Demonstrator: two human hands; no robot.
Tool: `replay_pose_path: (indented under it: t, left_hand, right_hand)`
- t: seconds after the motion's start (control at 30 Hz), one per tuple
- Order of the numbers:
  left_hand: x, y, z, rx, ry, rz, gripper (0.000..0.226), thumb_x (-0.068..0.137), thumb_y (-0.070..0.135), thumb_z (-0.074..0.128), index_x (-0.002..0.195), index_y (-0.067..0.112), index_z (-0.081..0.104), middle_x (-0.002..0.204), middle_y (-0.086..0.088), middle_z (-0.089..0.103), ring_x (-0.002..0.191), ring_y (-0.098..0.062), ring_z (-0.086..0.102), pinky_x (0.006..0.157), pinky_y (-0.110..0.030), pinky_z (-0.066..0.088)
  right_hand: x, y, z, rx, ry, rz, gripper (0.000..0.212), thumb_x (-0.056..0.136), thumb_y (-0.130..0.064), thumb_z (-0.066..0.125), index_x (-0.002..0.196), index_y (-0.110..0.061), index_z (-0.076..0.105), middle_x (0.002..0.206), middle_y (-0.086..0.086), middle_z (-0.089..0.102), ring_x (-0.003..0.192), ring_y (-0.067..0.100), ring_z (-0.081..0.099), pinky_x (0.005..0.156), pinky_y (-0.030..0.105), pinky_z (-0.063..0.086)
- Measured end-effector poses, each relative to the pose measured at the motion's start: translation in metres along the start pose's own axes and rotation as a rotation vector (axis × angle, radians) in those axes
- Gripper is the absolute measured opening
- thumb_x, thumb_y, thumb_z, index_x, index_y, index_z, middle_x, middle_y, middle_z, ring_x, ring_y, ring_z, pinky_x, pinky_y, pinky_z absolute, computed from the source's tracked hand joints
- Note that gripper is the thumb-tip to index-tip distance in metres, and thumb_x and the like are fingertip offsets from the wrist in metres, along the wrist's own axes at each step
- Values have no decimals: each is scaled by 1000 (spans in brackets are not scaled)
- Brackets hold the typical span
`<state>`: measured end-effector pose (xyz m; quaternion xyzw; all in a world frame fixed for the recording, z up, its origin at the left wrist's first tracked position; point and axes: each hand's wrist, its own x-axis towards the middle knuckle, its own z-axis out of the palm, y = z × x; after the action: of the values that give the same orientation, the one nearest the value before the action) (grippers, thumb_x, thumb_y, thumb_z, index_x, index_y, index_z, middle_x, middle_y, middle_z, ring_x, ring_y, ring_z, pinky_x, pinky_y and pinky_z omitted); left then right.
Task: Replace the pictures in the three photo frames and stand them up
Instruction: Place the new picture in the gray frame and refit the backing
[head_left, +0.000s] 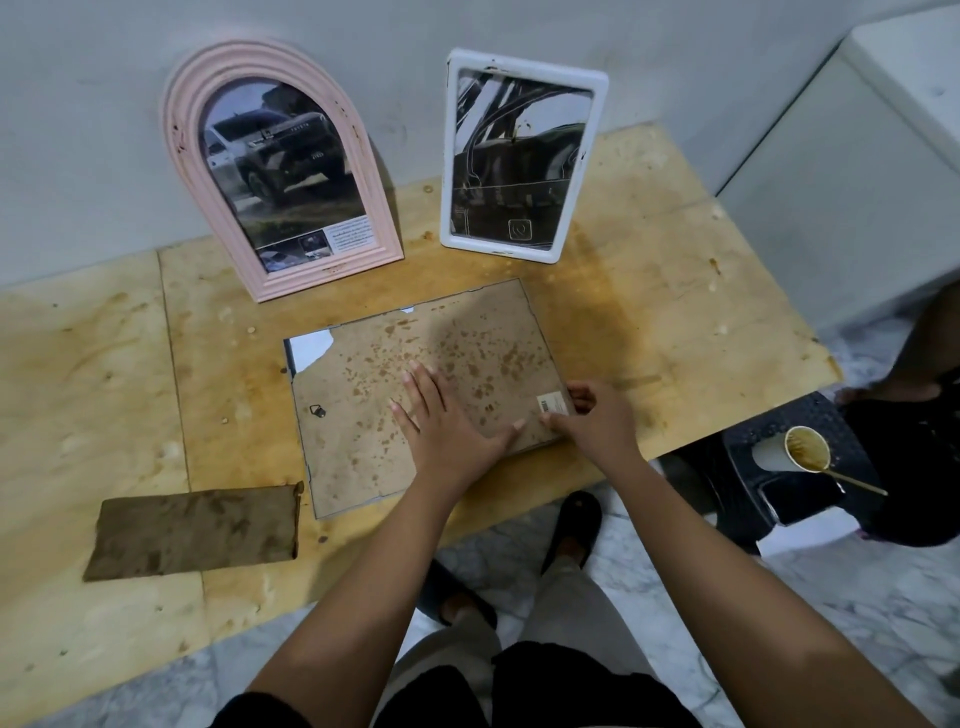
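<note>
A pink arched frame (270, 156) with a truck picture stands against the wall at the back left. To its right stands a white rectangular frame (522, 156) holding a dark picture. A third frame (363, 405) lies face down on the wooden table (675, 312), its stained brown backing board up and a corner of the board broken away at the upper left. My left hand (441, 415) presses flat on the backing, fingers spread. My right hand (592, 415) pinches the frame's right edge beside a barcode sticker (553, 404).
A stained brown cardboard piece (197, 530) lies near the table's front left edge. A paper cup (795, 449) with a stick rests on a black stool (800, 467) to the right. Another person's legs are at the far right. My feet are under the table's front edge.
</note>
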<state>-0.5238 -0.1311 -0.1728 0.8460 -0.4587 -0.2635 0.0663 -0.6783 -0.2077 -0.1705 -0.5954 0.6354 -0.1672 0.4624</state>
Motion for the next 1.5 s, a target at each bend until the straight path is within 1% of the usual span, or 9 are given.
replay_pose_path:
  t: [0.2, 0.43, 0.57, 0.67, 0.87, 1.0, 1.2, 1.37, 1.5]
  left_hand:
    - [0, -1, 7, 12, 54, -11, 128, 67, 84, 42, 145, 2, -19, 154, -10, -24, 141, -25, -26, 110, -48, -20]
    - [3, -2, 12, 38, 64, -29, 126, 69, 84, 40, 145, 1, -17, 155, -11, -23, 142, -27, -25, 110, -48, -20]
    - [4, -3, 13, 36, 63, -24, 127, 68, 85, 39, 146, 1, -16, 155, -11, -23, 142, -26, -24, 111, -49, -16]
    - [2, -4, 11, 20, 67, -15, 128, 64, 89, 32, 146, 4, -16, 155, -9, -23, 142, -23, -25, 112, -48, -16]
    - [-3, -8, 8, -43, 69, 2, 129, 63, 88, 40, 146, 9, -18, 155, -4, -24, 142, -19, -26, 113, -45, -17]
    - [-3, -12, 7, -47, 50, 30, 131, 63, 85, 49, 146, 9, -19, 154, -3, -27, 141, -18, -28, 113, -44, -18]
    - [-4, -11, 8, -23, 81, 19, 130, 64, 85, 47, 148, 8, -16, 155, -4, -24, 142, -18, -26, 114, -43, -16]
    - [-5, -11, 10, -6, 64, 13, 128, 65, 85, 44, 147, 7, -15, 155, -6, -25, 142, -20, -25, 116, -45, -9]
    - [-2, -11, 12, -1, 52, 17, 129, 66, 86, 42, 146, 6, -17, 154, -7, -26, 142, -22, -25, 117, -47, -4]
  right_hand:
    - [-1, -2, 4, 51, 50, 76, 43, 68, -13, 83, 105, -6, 62, 105, 4, 63, 91, 13, 57, 75, 20, 46]
    - [-1, -2, 10, 86, 96, 90, 40, 68, -11, 82, 103, -6, 62, 97, 1, 61, 87, 12, 57, 61, 8, 41]
    - [-2, -2, 11, 78, 84, 72, 42, 71, -14, 80, 108, -6, 62, 106, 5, 63, 91, 12, 57, 71, 16, 44]
    - [-8, 0, 10, 49, 64, 37, 45, 76, -17, 77, 116, -9, 58, 119, 6, 59, 104, 14, 55, 80, 21, 43]
    - [-17, 7, 6, 58, -77, 13, 74, 72, -17, 81, 135, -13, 43, 134, 6, 46, 121, 18, 47, 90, 24, 41]
    - [-14, 8, 6, 124, -63, 57, 72, 70, -14, 82, 131, -13, 46, 135, 6, 47, 122, 17, 47, 91, 24, 41]
    - [-9, 12, 11, 126, -10, 63, 71, 66, -12, 84, 127, -11, 50, 131, 8, 50, 121, 20, 49, 95, 33, 46]
    - [-8, 13, 16, 133, 36, 62, 68, 64, -9, 84, 125, -11, 52, 128, 9, 53, 117, 20, 52, 87, 26, 46]
    - [-11, 12, 23, 121, 133, 62, 63, 67, -7, 82, 123, -11, 54, 125, 8, 55, 112, 18, 54, 85, 24, 46]
